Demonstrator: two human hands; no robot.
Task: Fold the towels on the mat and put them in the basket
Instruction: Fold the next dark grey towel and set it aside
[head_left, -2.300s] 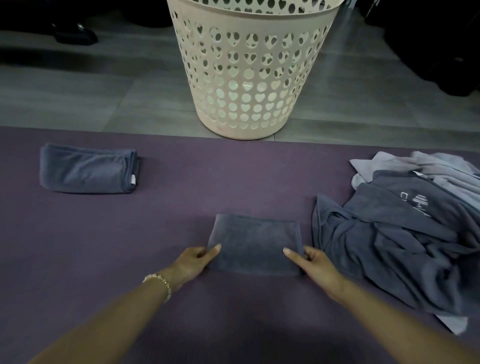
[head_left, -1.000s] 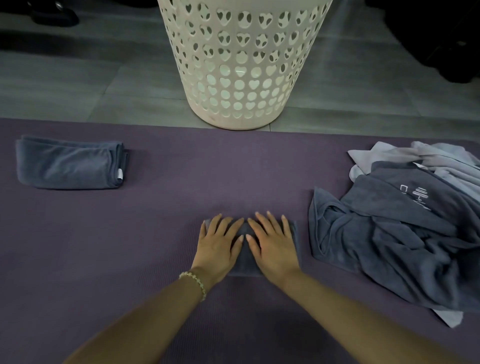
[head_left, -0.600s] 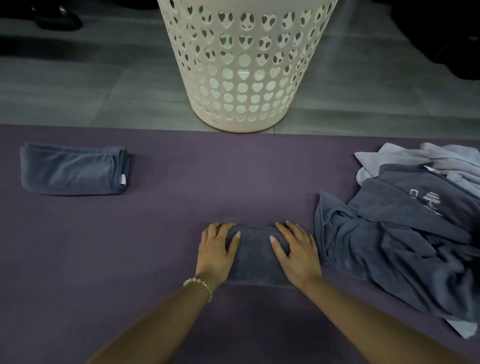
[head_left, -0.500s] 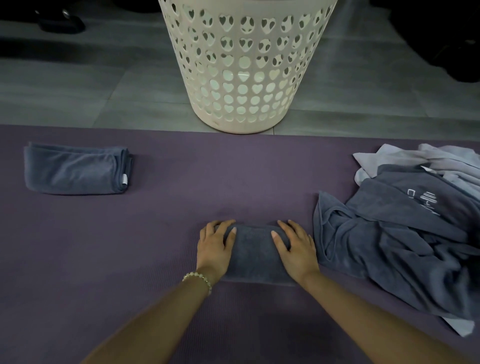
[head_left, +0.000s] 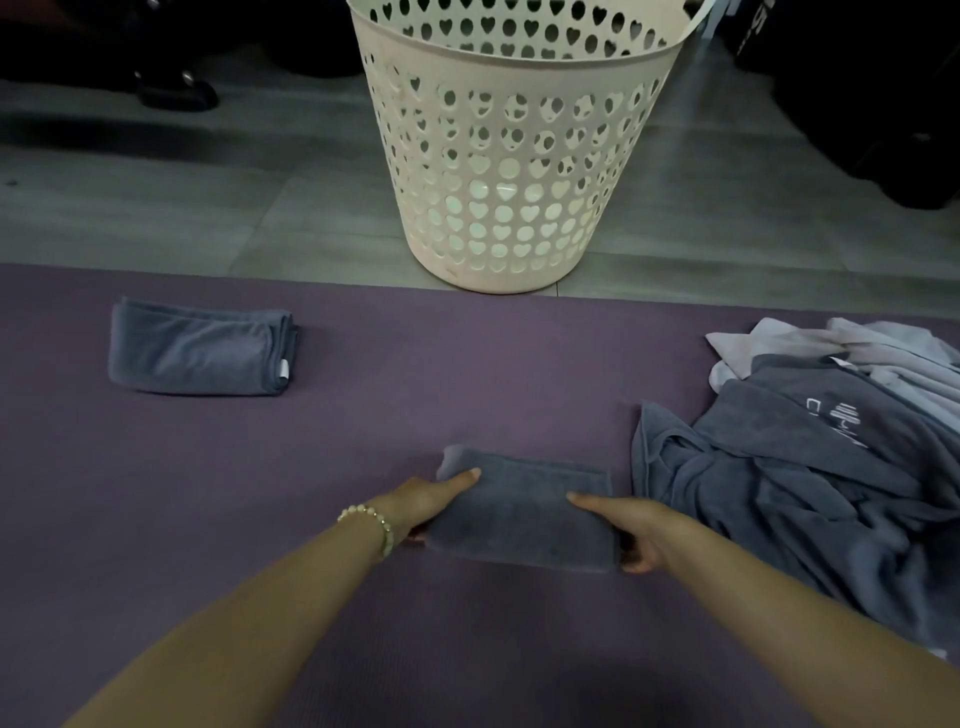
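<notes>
The purple mat is the biggest thing. It lies under my fingers and spreads out on every side of them. The grey floor starts past its far edge.

The basket stands on that floor, straight ahead of my fingers and well away from them. It is cream and has little heart holes all over. It stands upright and its bottom edge is just past the mat.

The pile of towels is next. It lies in a messy heap just to the right of my right fingers. The towels in it are dark grey, with a lighter one at the back.

The folded towel lies far off to the left of my left fingers, alone on the mat.

The small towel is between my two hands. It is grey, folded into a flat block, and lies low on the mat.

My left hand grips its left end, thumb on top and fingers tucked under. My right hand grips its right end the same way. My fingers are clamped on it.

The bead bracelet sits on my left wrist.
</notes>
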